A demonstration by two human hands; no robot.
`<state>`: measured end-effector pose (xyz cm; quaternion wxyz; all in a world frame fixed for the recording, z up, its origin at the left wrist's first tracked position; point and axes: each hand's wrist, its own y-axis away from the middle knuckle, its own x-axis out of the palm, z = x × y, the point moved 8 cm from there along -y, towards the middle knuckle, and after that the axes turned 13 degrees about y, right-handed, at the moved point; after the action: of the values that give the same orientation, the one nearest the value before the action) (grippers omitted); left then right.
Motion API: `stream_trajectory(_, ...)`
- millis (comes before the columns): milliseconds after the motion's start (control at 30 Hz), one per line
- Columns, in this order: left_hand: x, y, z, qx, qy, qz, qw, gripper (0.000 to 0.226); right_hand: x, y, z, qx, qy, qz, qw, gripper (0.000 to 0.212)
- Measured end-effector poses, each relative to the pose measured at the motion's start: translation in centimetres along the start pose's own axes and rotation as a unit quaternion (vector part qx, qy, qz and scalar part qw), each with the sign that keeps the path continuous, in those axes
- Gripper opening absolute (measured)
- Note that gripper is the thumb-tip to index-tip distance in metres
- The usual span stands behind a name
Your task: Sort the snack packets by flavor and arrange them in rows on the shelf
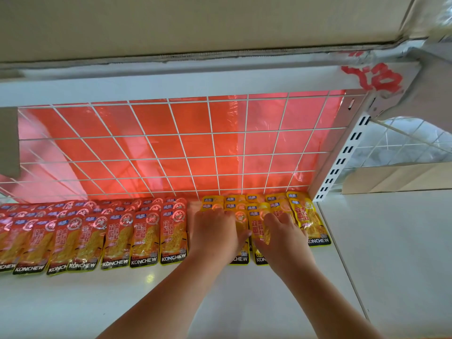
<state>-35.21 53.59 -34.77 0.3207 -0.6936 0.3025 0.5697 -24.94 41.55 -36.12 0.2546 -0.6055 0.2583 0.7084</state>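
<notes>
Red KONCHEW snack packets (pixel 117 237) lie in overlapping rows along the back left of the white shelf (pixel 122 302). Yellow KONCHEW packets (pixel 309 223) lie in rows at the back right, up to the shelf's upright. My left hand (pixel 215 232) lies flat, fingers straight, pressing on the leftmost yellow packets beside the red ones. My right hand (pixel 283 237) rests flat on the middle yellow packets, fingers spread. Both hands hide much of the packets beneath them.
A white wire grid (pixel 186 145) with red plastic film behind it backs the shelf. A slotted white upright (pixel 342 162) bounds it on the right, with another white shelf (pixel 391 241) and a cardboard box (pixel 396 177) beyond. An upper shelf hangs overhead.
</notes>
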Motion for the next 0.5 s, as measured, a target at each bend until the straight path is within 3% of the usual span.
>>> stream_trajectory(200, -0.1, 0.1, 0.0, -0.008, 0.001, 0.011, 1.0, 0.064, 0.1, -0.1, -0.2, -0.006, -0.001, -0.004, 1.0, 0.051)
stream_trajectory(400, -0.5, 0.5, 0.1, -0.012, 0.014, 0.022, 1.0, 0.061, -0.6, -1.0, -0.9, -0.004, -0.007, -0.042, 0.999, 0.035)
stream_trajectory(500, -1.3, 0.9, -1.0, 0.033, 0.032, -0.016, 0.999, 0.05, -1.5, -2.6, -1.3, -0.003, 0.0, -0.06, 0.998, 0.021)
